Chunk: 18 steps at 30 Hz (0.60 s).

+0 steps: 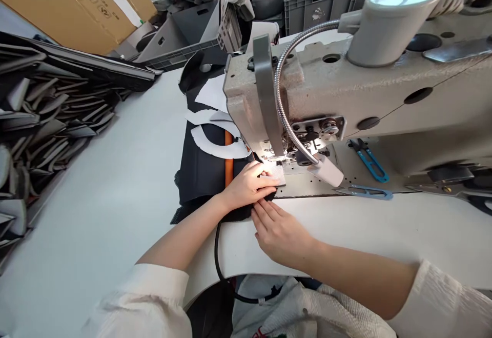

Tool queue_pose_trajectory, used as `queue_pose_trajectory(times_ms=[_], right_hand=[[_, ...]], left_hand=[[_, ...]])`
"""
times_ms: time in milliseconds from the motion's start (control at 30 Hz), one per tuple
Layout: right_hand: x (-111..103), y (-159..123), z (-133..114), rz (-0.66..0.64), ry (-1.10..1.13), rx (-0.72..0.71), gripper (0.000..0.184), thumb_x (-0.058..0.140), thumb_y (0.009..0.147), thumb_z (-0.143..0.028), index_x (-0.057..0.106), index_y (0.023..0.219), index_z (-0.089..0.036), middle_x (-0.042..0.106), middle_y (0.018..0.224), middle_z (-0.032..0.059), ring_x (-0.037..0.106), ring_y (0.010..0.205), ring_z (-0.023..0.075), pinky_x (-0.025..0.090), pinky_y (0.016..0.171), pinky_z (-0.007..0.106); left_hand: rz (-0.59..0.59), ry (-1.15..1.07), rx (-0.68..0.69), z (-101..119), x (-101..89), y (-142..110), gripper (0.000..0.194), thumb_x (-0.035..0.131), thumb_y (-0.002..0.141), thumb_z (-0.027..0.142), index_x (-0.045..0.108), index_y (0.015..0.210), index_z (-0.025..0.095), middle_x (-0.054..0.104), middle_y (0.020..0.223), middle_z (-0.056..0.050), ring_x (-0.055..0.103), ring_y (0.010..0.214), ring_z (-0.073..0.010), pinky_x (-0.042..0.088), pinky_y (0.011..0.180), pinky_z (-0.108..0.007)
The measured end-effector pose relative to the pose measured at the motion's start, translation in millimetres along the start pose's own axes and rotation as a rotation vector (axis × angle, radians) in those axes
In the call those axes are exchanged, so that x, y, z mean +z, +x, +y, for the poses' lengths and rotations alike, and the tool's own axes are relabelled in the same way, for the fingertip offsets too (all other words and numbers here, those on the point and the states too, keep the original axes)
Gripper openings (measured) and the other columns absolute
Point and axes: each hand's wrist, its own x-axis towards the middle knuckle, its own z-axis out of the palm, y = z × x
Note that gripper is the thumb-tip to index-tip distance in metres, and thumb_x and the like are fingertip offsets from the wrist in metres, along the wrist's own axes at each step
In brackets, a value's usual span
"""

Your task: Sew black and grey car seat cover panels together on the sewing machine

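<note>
My left hand is at the sewing machine's needle area, its fingers bent and pressed together on a small light grey fabric piece. That piece lies beside the presser foot, over black fabric. Lower down, my right hand rests with fingers stretched out against the near edge of the black fabric, fingertips just under my left hand. An orange strip runs across the black fabric. White curved pieces lie on it, left of the machine head. My left fingertips are partly hidden.
Blue thread snips and a second blue pair lie on the machine bed, with dark-handled scissors farther right. Stacked cut pieces fill the left side. Grey crates and a cardboard box stand behind. A black cord hangs over the table edge.
</note>
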Motion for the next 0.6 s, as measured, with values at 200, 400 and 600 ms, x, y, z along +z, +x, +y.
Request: queue_pose_trajectory(times_ms=[200, 400, 600], right_hand=[[-6.9, 9.0, 11.3, -0.057, 0.093, 0.096, 0.047, 0.043, 0.09, -0.03, 0.052, 0.124, 0.001, 0.047, 0.132, 0.0217, 0.041, 0.125, 0.0309, 0.037, 0.104, 0.043], [-7.6, 14.1, 22.2, -0.12, 0.128, 0.149, 0.051, 0.041, 0.09, -0.03, 0.045, 0.131, 0.001, 0.041, 0.138, 0.019, 0.035, 0.13, 0.0301, 0.032, 0.107, 0.044], [-5.2, 14.1, 21.9, -0.117, 0.12, 0.179, 0.052, 0.041, 0.09, -0.031, 0.043, 0.132, 0.001, 0.038, 0.14, 0.0189, 0.032, 0.131, 0.0299, 0.032, 0.107, 0.044]], left_hand=[[0.112, 0.012, 0.057, -21.1, 4.4, 10.6, 0.019, 0.055, 0.085, 0.031, 0.073, 0.086, 0.025, 0.057, 0.079, -0.004, 0.052, 0.081, -0.0158, 0.044, 0.081, -0.032], [0.091, 0.011, 0.029, -39.1, 3.3, 23.8, 0.024, 0.052, 0.086, 0.034, 0.073, 0.087, 0.025, 0.061, 0.082, -0.006, 0.055, 0.085, -0.0188, 0.045, 0.082, -0.034], [0.101, 0.042, 0.006, -46.5, 2.2, 28.5, 0.025, 0.052, 0.085, 0.034, 0.073, 0.077, 0.021, 0.062, 0.084, -0.007, 0.056, 0.086, -0.0198, 0.044, 0.085, -0.035]])
